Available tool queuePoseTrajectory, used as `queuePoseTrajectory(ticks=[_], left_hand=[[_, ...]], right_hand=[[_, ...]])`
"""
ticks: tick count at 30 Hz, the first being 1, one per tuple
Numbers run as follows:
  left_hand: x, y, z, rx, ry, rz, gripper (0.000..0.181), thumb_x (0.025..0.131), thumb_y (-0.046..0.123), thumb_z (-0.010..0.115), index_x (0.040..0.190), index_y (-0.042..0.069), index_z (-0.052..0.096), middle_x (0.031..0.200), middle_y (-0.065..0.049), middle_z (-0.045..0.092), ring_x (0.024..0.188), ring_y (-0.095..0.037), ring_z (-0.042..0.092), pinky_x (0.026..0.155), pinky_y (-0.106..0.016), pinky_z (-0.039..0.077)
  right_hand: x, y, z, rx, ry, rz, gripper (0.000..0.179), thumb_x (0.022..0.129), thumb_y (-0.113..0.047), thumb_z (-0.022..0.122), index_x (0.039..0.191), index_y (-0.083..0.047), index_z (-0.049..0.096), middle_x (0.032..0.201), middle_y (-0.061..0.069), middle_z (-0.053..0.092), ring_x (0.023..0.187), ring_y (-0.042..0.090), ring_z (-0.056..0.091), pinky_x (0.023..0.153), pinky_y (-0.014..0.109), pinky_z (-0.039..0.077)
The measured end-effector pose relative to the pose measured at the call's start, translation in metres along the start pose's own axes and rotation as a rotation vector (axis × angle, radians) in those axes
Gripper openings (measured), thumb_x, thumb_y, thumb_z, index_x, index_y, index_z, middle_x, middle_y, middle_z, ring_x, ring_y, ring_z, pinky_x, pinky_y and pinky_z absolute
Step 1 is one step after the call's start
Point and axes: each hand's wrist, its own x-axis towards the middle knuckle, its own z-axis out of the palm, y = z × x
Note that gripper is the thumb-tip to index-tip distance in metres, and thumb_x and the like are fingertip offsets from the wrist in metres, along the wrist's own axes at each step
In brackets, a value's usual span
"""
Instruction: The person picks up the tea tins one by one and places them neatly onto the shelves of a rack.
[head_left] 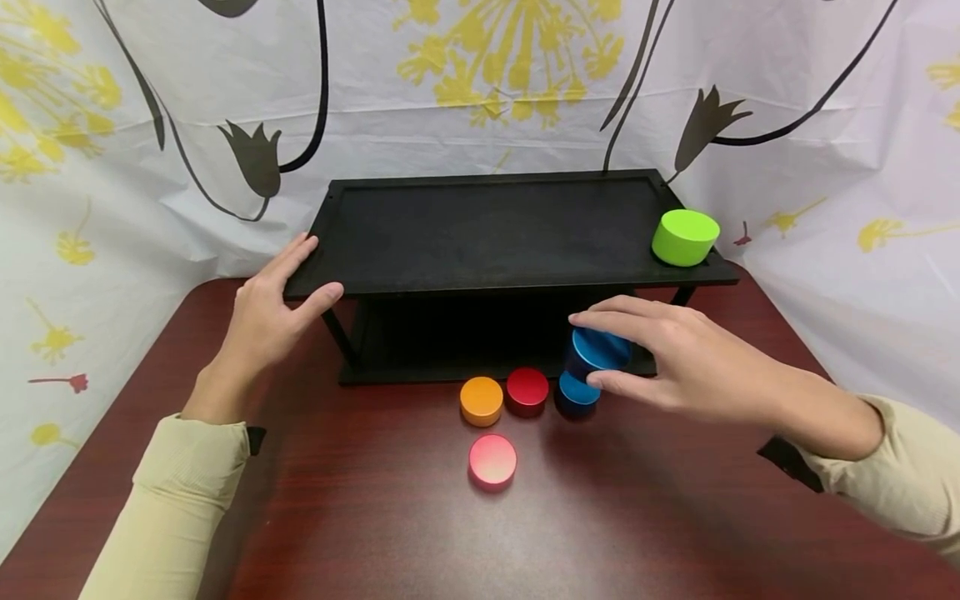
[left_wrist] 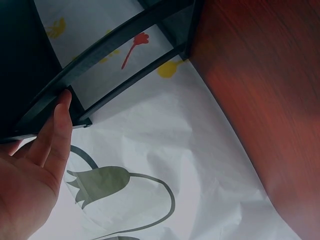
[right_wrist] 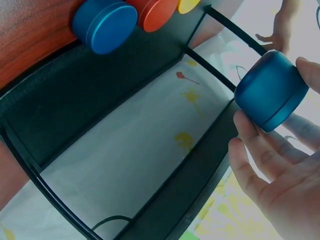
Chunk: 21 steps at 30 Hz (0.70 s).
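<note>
My right hand [head_left: 693, 358] holds a blue round tin [right_wrist: 272, 90] between thumb and fingers, in front of the black two-tier shelf's upper board. Below it in the head view, a second, smaller-looking blue tin [head_left: 577, 398] stands on the table, partly hidden by the held one. Beside that stand a red tin [head_left: 527, 390] and an orange tin [head_left: 482, 402], with a pink tin [head_left: 492, 460] closer to me. My left hand [head_left: 262, 321] rests at the front left corner of the shelf [head_left: 480, 233], fingers fairly straight along its side, thumb at the front edge.
A bright green tin [head_left: 686, 237] stands on the upper board's right end. The shelf's lower board [head_left: 420, 367] lies close behind the row of tins. A white patterned cloth [head_left: 450, 133] hangs behind and beside the dark red wooden table [head_left: 375, 508].
</note>
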Motion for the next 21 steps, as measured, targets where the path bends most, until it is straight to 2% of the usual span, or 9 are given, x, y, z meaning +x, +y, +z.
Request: queuePoseTrajectory(ticks=[6, 10, 14, 16, 21], left_hand=[[0.000, 0.001, -0.001, 0.006, 0.001, -0.003, 0.068, 0.091, 0.047, 0.068, 0.150, 0.020, 0.048, 0.155, -0.002, 0.042, 0.144, -0.027, 0.036, 0.112, -0.056, 0.028], [0.000, 0.001, -0.001, 0.003, 0.003, 0.000, 0.068, 0.091, 0.047, 0.068, 0.150, 0.020, 0.048, 0.155, -0.002, 0.042, 0.144, -0.027, 0.036, 0.113, -0.056, 0.029], [0.000, 0.001, -0.001, 0.003, 0.003, -0.001, 0.068, 0.091, 0.047, 0.068, 0.150, 0.020, 0.048, 0.155, -0.002, 0.042, 0.144, -0.026, 0.036, 0.113, -0.056, 0.028], [0.000, 0.001, -0.001, 0.003, 0.002, -0.002, 0.068, 0.091, 0.047, 0.068, 0.150, 0.020, 0.048, 0.155, -0.003, 0.042, 0.144, -0.026, 0.036, 0.112, -0.056, 0.028], [0.000, 0.000, -0.001, 0.001, -0.001, -0.005, 0.068, 0.091, 0.048, 0.068, 0.150, 0.020, 0.048, 0.155, -0.003, 0.042, 0.144, -0.027, 0.036, 0.113, -0.056, 0.028]], right_hand=[[0.003, 0.000, -0.006, 0.003, 0.018, 0.001, 0.058, 0.086, -0.025, 0.079, 0.139, -0.015, 0.059, 0.129, -0.003, 0.060, 0.077, -0.001, 0.054, 0.061, 0.016, 0.042], [0.006, 0.000, -0.010, -0.006, 0.030, -0.003, 0.059, 0.085, -0.025, 0.080, 0.139, -0.015, 0.059, 0.129, -0.004, 0.060, 0.082, 0.000, 0.055, 0.063, 0.017, 0.043], [0.009, 0.000, -0.013, -0.027, 0.050, -0.004, 0.059, 0.084, -0.024, 0.081, 0.138, -0.016, 0.060, 0.128, -0.005, 0.060, 0.098, 0.004, 0.057, 0.071, 0.019, 0.046], [0.010, 0.001, -0.015, -0.035, 0.057, -0.001, 0.059, 0.083, -0.023, 0.082, 0.138, -0.016, 0.060, 0.128, -0.006, 0.061, 0.099, 0.004, 0.057, 0.072, 0.019, 0.045], [0.015, 0.003, -0.021, -0.039, 0.065, 0.013, 0.058, 0.084, -0.023, 0.081, 0.137, -0.017, 0.060, 0.124, -0.007, 0.061, 0.078, 0.003, 0.054, 0.065, 0.018, 0.044]])
